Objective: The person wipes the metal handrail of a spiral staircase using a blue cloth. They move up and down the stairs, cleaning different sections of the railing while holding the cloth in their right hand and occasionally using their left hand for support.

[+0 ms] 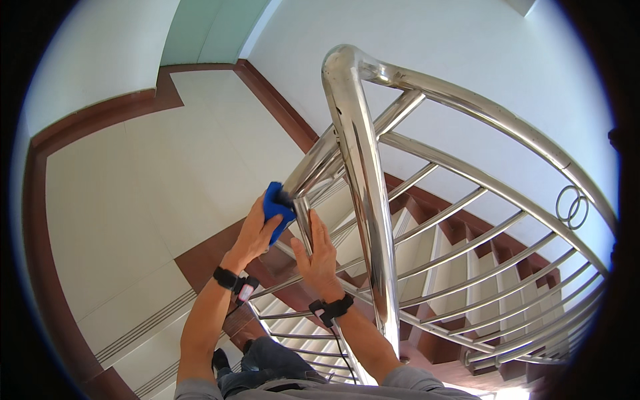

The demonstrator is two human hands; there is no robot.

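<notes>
A blue cloth (278,212) is gripped in my left hand (252,232), pressed against the metal post of a stair railing near its joint; part of the cloth looks dark. To its right, my right hand (317,255) lies beside a short upright steel tube (303,225), fingers extended and thumb apart, with its fingers at the tube's side. A thick polished handrail (362,165) slopes down just right of that hand. Both wrists wear black straps with small devices, and a cable runs down from the right one.
Stairs (455,260) with red-brown edges lie beyond the steel balusters (440,220) on the right. A pale landing floor (150,165) spreads left, bordered by red-brown skirting (280,107). Grooved step edges (147,325) lie at lower left, near my legs. A green door (210,32) stands at the top.
</notes>
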